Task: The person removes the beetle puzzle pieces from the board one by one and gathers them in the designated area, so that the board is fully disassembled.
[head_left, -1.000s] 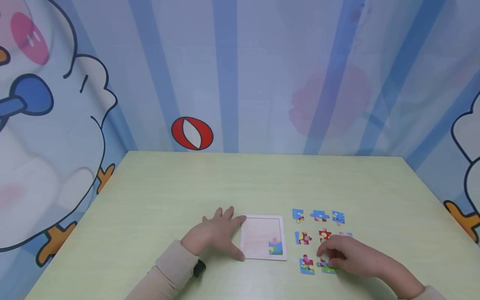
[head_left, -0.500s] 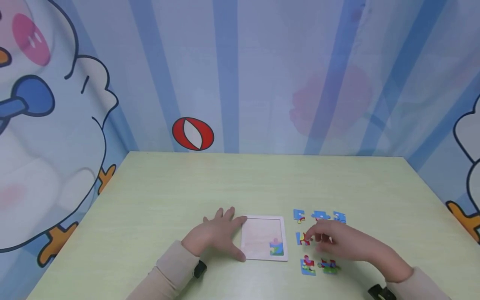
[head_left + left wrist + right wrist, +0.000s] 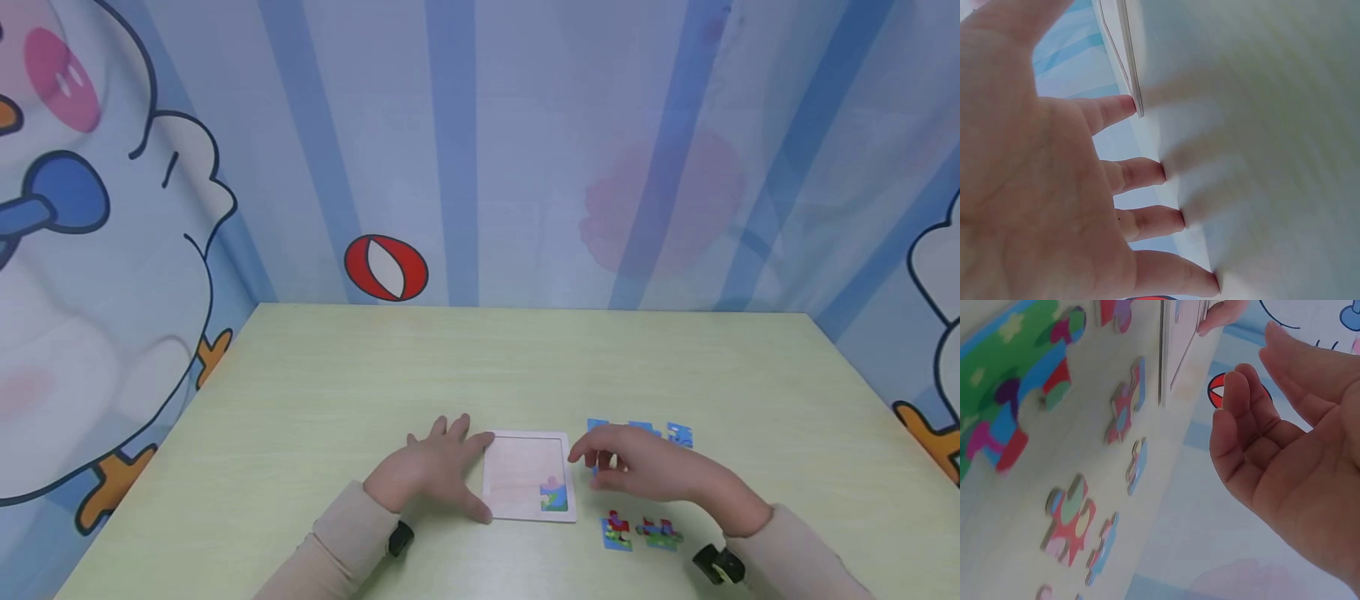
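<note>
My left hand (image 3: 429,468), fingers spread, touches the left edge of a square puzzle tray (image 3: 517,471) with index finger and thumb. One blue-green jigsaw piece (image 3: 553,498) lies in the tray's lower right corner. Just right of the tray, my right hand (image 3: 663,463) hovers over the loose pieces with loosely bent fingers. In the right wrist view nothing sits between the right hand's (image 3: 1297,431) fingers. Beneath it are a red piece (image 3: 1067,522) and a red-and-blue piece (image 3: 1124,403), partly or wholly hidden in the head view.
Two pieces, a red-blue one (image 3: 617,532) and a green one (image 3: 660,534), lie nearest the person. A blue piece (image 3: 679,434) lies in the far row, beside others half covered by the hand. A patterned curtain (image 3: 525,150) stands behind the table (image 3: 360,358).
My right hand has moved left and away from the near row, across the middle row, to beside the tray's right edge. The left hand and the tray have stayed put.
</note>
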`<action>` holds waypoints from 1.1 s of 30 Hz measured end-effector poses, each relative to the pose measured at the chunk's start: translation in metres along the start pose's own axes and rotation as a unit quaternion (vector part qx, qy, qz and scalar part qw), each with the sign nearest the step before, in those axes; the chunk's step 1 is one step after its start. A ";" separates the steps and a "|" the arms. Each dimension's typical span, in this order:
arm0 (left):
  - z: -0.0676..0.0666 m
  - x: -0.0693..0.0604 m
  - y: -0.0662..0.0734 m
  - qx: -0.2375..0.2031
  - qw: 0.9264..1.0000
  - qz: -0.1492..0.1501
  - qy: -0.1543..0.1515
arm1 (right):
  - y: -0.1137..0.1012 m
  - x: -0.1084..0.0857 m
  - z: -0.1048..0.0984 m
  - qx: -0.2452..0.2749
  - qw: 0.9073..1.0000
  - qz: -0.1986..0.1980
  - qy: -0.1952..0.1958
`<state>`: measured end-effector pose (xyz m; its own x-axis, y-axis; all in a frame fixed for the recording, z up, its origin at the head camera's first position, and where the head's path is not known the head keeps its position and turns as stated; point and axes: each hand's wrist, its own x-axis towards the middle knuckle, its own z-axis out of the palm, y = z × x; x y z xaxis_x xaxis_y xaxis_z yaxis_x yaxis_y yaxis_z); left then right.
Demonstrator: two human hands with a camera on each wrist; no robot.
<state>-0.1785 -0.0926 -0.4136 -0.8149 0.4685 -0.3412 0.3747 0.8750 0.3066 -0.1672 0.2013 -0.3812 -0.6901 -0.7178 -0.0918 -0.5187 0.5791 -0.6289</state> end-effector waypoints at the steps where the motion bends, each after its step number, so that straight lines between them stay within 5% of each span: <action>1: 0.000 0.000 0.000 0.000 1.000 0.000 0.000 | 0.000 0.003 0.001 -0.002 1.000 0.002 0.000; 16: 0.000 -0.001 0.001 0.001 1.000 -0.001 0.002 | 0.002 0.032 0.018 0.050 0.998 0.021 -0.023; 33: 0.001 0.001 0.001 0.006 1.000 -0.005 0.000 | 0.006 0.044 0.033 0.017 0.999 0.021 -0.034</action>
<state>-0.1788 -0.0916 -0.4143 -0.8191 0.4590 -0.3441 0.3715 0.8815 0.2915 -0.1845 0.1603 -0.4146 -0.6745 -0.7182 -0.1707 -0.4720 0.5973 -0.6484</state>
